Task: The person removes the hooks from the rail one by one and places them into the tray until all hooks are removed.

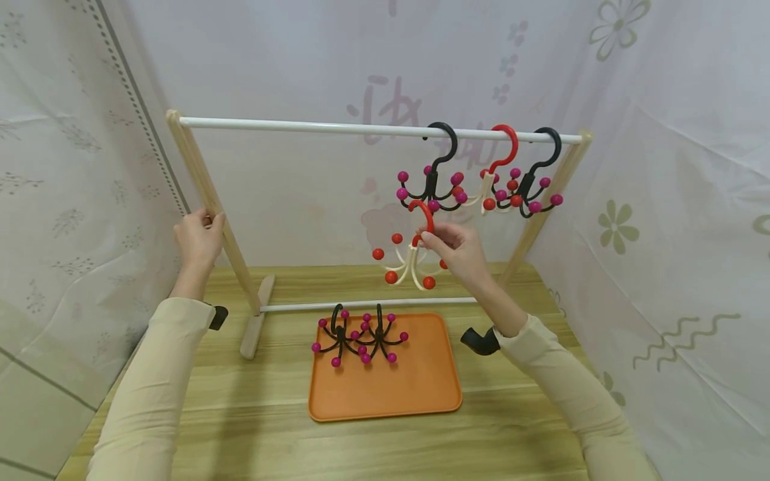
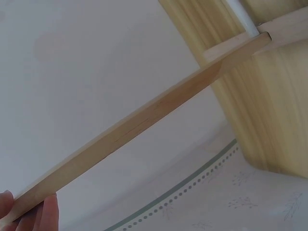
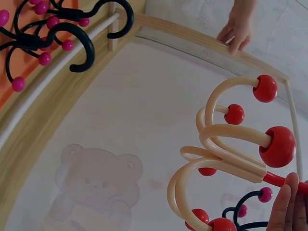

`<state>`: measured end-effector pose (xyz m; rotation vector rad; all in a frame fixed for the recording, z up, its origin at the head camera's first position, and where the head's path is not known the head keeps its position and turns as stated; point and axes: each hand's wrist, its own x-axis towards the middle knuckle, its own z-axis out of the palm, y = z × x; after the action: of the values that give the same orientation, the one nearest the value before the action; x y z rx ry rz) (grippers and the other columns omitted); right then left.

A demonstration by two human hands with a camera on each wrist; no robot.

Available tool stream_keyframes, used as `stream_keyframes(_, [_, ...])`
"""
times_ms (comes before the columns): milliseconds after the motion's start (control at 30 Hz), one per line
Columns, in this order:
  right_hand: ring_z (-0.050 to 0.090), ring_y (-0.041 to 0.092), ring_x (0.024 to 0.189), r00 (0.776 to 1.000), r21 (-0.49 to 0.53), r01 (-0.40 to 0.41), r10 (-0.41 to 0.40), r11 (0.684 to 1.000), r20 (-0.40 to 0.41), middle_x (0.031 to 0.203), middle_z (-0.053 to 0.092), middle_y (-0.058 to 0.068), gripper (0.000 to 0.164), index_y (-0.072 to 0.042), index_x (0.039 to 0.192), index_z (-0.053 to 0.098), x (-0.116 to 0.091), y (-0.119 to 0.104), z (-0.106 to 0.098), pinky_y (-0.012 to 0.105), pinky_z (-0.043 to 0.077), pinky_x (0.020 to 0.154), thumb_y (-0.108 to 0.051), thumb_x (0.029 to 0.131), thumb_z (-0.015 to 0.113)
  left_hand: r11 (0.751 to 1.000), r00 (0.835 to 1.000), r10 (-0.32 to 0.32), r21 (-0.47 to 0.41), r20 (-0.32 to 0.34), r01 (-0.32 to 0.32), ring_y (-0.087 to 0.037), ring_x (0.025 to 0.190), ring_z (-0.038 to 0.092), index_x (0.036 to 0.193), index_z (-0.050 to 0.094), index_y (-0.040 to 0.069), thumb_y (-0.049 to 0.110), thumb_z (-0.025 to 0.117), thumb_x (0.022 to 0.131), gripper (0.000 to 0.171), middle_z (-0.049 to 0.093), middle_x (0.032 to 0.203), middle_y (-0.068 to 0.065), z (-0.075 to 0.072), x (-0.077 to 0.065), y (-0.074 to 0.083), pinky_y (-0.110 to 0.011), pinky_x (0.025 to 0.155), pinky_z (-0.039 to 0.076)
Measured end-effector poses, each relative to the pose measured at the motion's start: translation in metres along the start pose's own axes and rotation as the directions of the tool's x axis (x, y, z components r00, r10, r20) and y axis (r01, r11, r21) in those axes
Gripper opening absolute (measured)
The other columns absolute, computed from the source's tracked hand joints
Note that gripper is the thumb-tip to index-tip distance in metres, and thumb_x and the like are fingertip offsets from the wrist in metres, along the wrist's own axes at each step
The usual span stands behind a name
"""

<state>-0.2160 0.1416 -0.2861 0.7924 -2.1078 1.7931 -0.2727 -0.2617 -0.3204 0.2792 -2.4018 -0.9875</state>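
Observation:
My right hand pinches the red hook of a cream multi-arm hanger with red ball tips, held in the air below the rack's white top rail. In the right wrist view the hanger's cream arms fill the middle, with fingers at its red stem. My left hand grips the rack's left wooden post; the left wrist view shows thumb and fingers on either side of it. From the rail's right part hang a black hanger, a cream one with red hook and another black one.
On the wooden table an orange tray carries two black hangers with pink ball tips. Behind it runs the rack's lower white bar. Patterned curtains stand around the table.

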Motion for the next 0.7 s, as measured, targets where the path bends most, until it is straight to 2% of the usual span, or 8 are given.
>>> stream_keyframes(100, [0.057, 0.036, 0.077, 1.0, -0.004, -0.011, 0.011, 1.0, 0.002, 0.086, 0.06, 0.028, 0.016, 0.015, 0.096, 0.058, -0.006, 0.006, -0.001, 0.024, 0.047, 0.069, 0.005, 0.084, 0.054, 1.0, 1.0, -0.003, -0.004, 0.002, 0.003, -0.035, 0.087, 0.055, 0.092, 0.055, -0.007, 0.023, 0.041, 0.093, 0.033, 0.058, 0.099, -0.027, 0.0, 0.0, 0.0, -0.042, 0.071, 0.041])
stream_keyframes(267, [0.059, 0.031, 0.079, 0.996, -0.005, -0.083, 0.083, 0.997, 0.012, 0.088, 0.059, 0.029, 0.018, 0.013, 0.097, 0.059, -0.016, 0.013, -0.003, 0.024, 0.046, 0.073, 0.001, 0.085, 0.055, 1.0, 1.0, -0.006, -0.01, -0.001, 0.006, -0.036, 0.087, 0.055, 0.091, 0.055, -0.007, 0.023, 0.041, 0.093, 0.033, 0.058, 0.099, -0.028, 0.0, 0.0, 0.001, -0.042, 0.072, 0.041])
stream_keyframes(333, [0.058, 0.031, 0.081, 0.993, -0.021, -0.119, 0.12, 0.993, 0.019, 0.09, 0.059, 0.029, 0.019, 0.011, 0.099, 0.059, -0.02, 0.016, -0.004, 0.024, 0.046, 0.069, -0.002, 0.086, 0.056, 1.0, 1.0, -0.005, -0.01, -0.003, 0.005, -0.036, 0.088, 0.055, 0.091, 0.055, -0.007, 0.023, 0.041, 0.093, 0.033, 0.058, 0.099, -0.028, -0.001, 0.0, 0.001, -0.043, 0.072, 0.041])
stream_keyframes(500, [0.056, 0.031, 0.086, 0.984, -0.086, -0.173, 0.176, 0.981, 0.025, 0.092, 0.062, 0.023, 0.021, 0.006, 0.1, 0.061, -0.029, 0.025, -0.007, 0.037, 0.045, 0.071, -0.009, 0.086, 0.058, 1.0, 1.0, -0.002, -0.009, -0.005, 0.002, -0.035, 0.086, 0.055, 0.09, 0.054, -0.007, 0.023, 0.042, 0.093, 0.032, 0.058, 0.098, -0.027, 0.0, -0.001, 0.001, -0.041, 0.07, 0.041])
stream_keyframes(533, [0.056, 0.029, 0.086, 0.984, -0.096, -0.173, 0.176, 0.98, 0.023, 0.092, 0.062, 0.022, 0.021, 0.006, 0.1, 0.061, -0.031, 0.027, -0.007, 0.039, 0.043, 0.074, -0.009, 0.086, 0.058, 1.0, 1.0, -0.002, -0.008, -0.005, 0.002, -0.034, 0.085, 0.055, 0.089, 0.054, -0.007, 0.023, 0.042, 0.093, 0.032, 0.059, 0.097, -0.027, 0.0, -0.001, 0.001, -0.04, 0.069, 0.04])
stream_keyframes(700, [0.058, 0.025, 0.084, 0.985, -0.068, -0.169, 0.17, 0.983, 0.003, 0.091, 0.063, 0.021, 0.02, 0.005, 0.099, 0.063, -0.039, 0.053, -0.01, 0.032, 0.045, 0.073, -0.007, 0.084, 0.06, 1.0, 1.0, 0.0, -0.003, 0.001, 0.0, -0.033, 0.085, 0.053, 0.091, 0.055, -0.006, 0.024, 0.041, 0.093, 0.033, 0.059, 0.096, -0.027, 0.0, -0.001, 0.0, -0.04, 0.07, 0.04])
